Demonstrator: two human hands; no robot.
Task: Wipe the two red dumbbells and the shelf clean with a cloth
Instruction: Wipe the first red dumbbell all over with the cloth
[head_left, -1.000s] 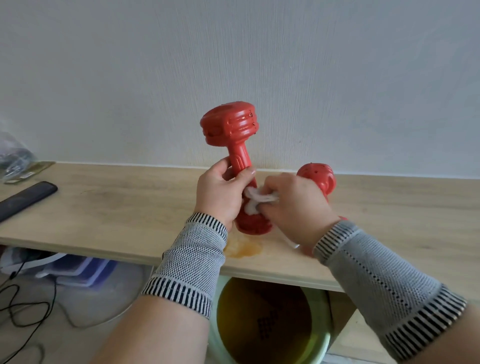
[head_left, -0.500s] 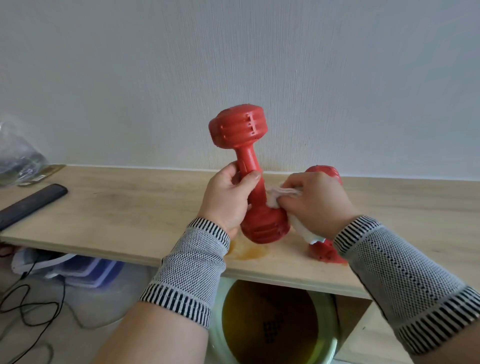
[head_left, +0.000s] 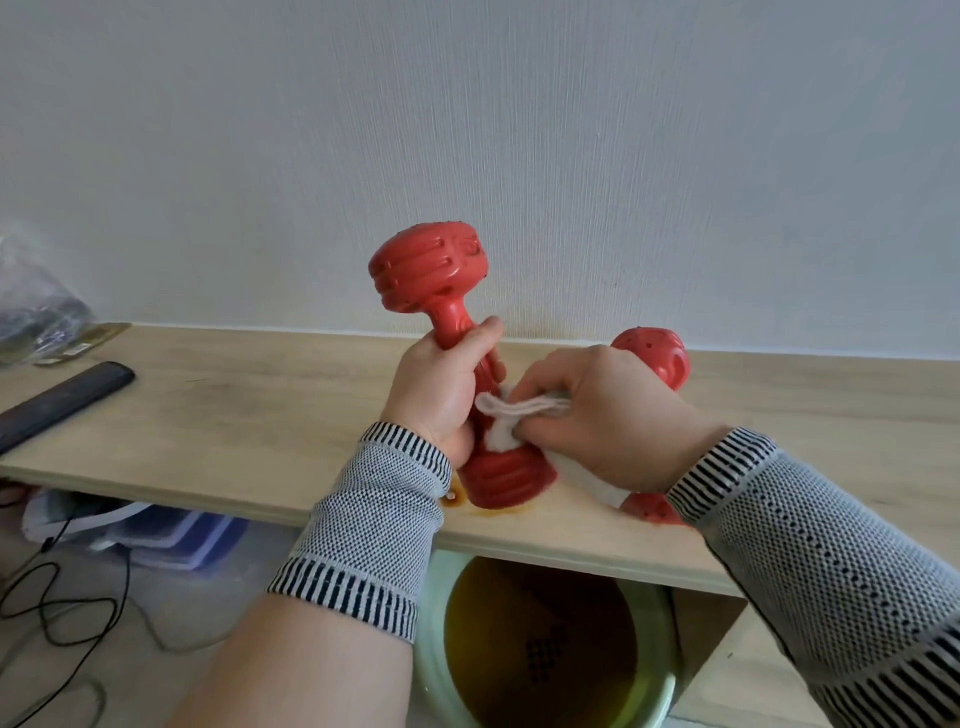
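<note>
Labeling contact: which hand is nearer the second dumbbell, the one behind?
Right. The right hand, gripping the cloth, sits directly in front of the second dumbbell; the left hand grips the tilted dumbbell further left.

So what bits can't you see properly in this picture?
All from the head view:
- Second red dumbbell: its middle hides behind the right hand.
- Held red dumbbell: the left hand and white cloth cover its handle.
- Plastic bag: cut off by the left edge, contents blurred.
- Dark bar-shaped object: also cut off there.
- Orange stain on the shelf: partly under the dumbbell.
</note>
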